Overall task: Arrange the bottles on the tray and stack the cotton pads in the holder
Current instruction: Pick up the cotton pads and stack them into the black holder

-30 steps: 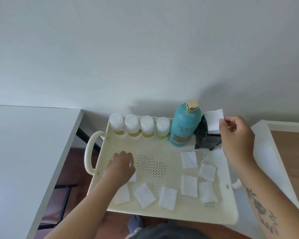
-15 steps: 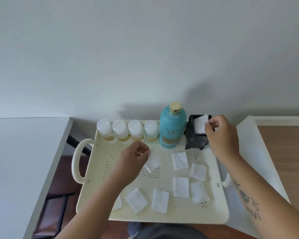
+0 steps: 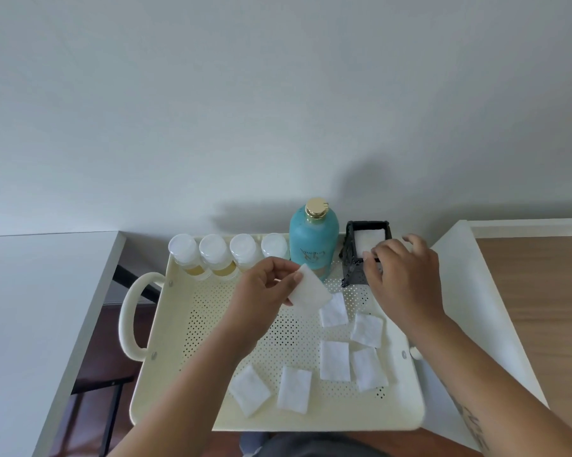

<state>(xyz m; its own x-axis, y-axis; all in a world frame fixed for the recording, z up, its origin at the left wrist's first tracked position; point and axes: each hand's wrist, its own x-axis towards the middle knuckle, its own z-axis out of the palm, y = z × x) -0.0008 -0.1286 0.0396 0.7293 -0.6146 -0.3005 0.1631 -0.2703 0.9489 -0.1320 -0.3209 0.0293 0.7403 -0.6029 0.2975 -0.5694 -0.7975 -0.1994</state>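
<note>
A cream perforated tray (image 3: 146, 390) carries a back row of several small white-capped bottles (image 3: 213, 253) and a tall teal bottle (image 3: 312, 239) with a gold cap. Right of the teal bottle stands a black holder (image 3: 352, 268) with a white cotton pad (image 3: 368, 240) lying inside. My right hand (image 3: 406, 278) hovers at the holder's front rim, fingertips touching it and fingers loosely spread. My left hand (image 3: 264, 291) pinches one cotton pad (image 3: 311, 291) above the tray's middle. Several loose pads (image 3: 334, 360) lie on the tray's front and right.
A white table (image 3: 30, 308) lies to the left, with a gap down to the floor beside the tray's handle (image 3: 128, 311). A white panel (image 3: 469, 291) and a wooden surface (image 3: 541, 308) are to the right. A plain wall rises close behind the bottles.
My right hand lowered its pad into the holder and let it go. My left hand picked a pad off the tray's front left and carried it up and right, toward the holder.
</note>
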